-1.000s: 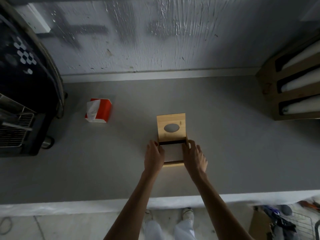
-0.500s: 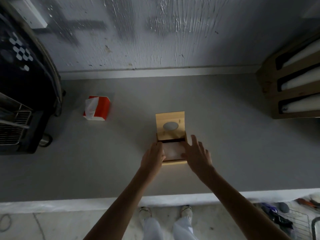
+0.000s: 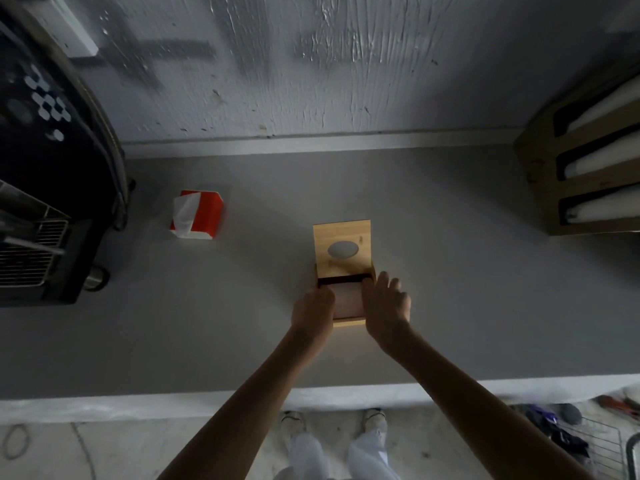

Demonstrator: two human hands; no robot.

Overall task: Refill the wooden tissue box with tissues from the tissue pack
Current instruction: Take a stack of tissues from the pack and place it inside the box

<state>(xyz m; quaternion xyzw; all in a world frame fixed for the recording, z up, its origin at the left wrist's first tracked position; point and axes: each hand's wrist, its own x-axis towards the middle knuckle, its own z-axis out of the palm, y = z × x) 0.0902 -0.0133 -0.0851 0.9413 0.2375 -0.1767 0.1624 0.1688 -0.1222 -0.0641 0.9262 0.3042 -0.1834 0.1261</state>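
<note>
The wooden tissue box [image 3: 349,322] stands mid-counter with its lid [image 3: 342,249] swung up; the lid has an oval hole. Inside the open box I see a pale, pinkish surface, a tissue stack or the box floor. My left hand [image 3: 312,311] presses against the box's left side with fingers curled. My right hand [image 3: 386,308] lies on the right side, fingertips over the top rim. The red tissue pack [image 3: 196,215], a white tissue poking out of it, lies apart at the back left of the counter.
The grey counter [image 3: 450,306] ends in a white front edge near me and a rough white wall behind. A black appliance with a wire rack [image 3: 45,202] fills the left. A wooden holder with white rolls [image 3: 588,174] stands at the right.
My right hand lifted off with fingers spread, then came back onto the box's right rim. My left hand curled tighter against the left side. The lid stayed up.
</note>
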